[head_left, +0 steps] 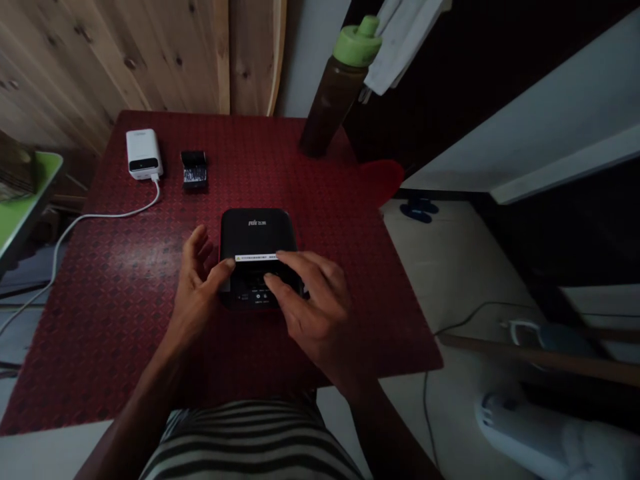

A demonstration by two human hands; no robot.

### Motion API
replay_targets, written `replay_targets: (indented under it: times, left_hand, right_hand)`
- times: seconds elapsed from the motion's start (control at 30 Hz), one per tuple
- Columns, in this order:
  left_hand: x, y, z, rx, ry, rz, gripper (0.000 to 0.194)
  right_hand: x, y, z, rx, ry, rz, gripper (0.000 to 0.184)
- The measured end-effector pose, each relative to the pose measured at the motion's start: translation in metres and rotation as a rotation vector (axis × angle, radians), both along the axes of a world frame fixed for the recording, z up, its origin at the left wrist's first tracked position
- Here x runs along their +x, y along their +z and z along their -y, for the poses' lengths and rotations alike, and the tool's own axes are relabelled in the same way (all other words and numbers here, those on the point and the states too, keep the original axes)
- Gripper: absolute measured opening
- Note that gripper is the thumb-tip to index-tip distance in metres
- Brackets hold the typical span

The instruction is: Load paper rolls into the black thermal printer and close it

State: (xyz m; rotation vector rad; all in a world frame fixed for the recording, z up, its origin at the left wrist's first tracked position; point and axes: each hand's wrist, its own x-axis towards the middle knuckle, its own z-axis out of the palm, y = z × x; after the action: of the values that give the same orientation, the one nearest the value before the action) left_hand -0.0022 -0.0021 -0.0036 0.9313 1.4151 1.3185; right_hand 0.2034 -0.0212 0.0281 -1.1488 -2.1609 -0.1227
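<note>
A black box-shaped device [257, 233] with rounded corners, light lettering and a white label strip lies on the red patterned table [340, 320] in front of me. Its lower part shows a dark recess and small printed icons. My left hand [200, 270] is at its left side, thumb touching near the label's left end, other fingers apart and off the device. With the index finger at the label's right end and the thumb at the recess below, my right hand [313, 290] grips the lid's front edge. The inside of the recess is too dark to make out.
Farther back stand a white power bank [143, 153] with a plugged-in white cable [113, 215], a small black roll [194, 170] and a dark bottle [335, 93] with a green cap. A red rounded object [383, 181] shows at the right edge. Slippers [419, 209] lie on the floor.
</note>
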Motion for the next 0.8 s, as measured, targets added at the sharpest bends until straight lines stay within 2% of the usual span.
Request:
replay_targets:
  times: [0.13, 0.23, 0.37, 0.57, 0.67, 0.8]
  left_hand:
    - [0.004, -0.011, 0.008, -0.05, -0.045, 0.044, 0.073]
    - [0.006, -0.008, 0.009, -0.028, -0.067, 0.057, 0.066]
    - [0.006, -0.003, 0.007, -0.038, -0.064, 0.07, 0.07]
    - [0.007, -0.001, 0.006, -0.027, -0.057, 0.098, 0.064]
    - [0.004, 0.002, 0.013, -0.031, -0.051, 0.1, 0.058]
    - [-0.003, 0.006, 0.022, -0.051, -0.076, 0.105, 0.058]
  right_hand:
    - [0.003, -0.003, -0.003, -0.105, 0.046, -0.037, 0.028]
    - [0.005, -0.002, -0.002, -0.181, 0.066, -0.058, 0.028]
    - [0.006, 0.002, -0.002, -0.239, 0.092, -0.089, 0.028]
    - [0.007, 0.0, 0.0, -0.237, 0.123, -0.157, 0.026]
    - [0.013, 0.0, 0.006, -0.254, 0.116, -0.257, 0.034]
    - [0.023, -0.008, 0.018, -0.328, -0.017, -0.365, 0.056]
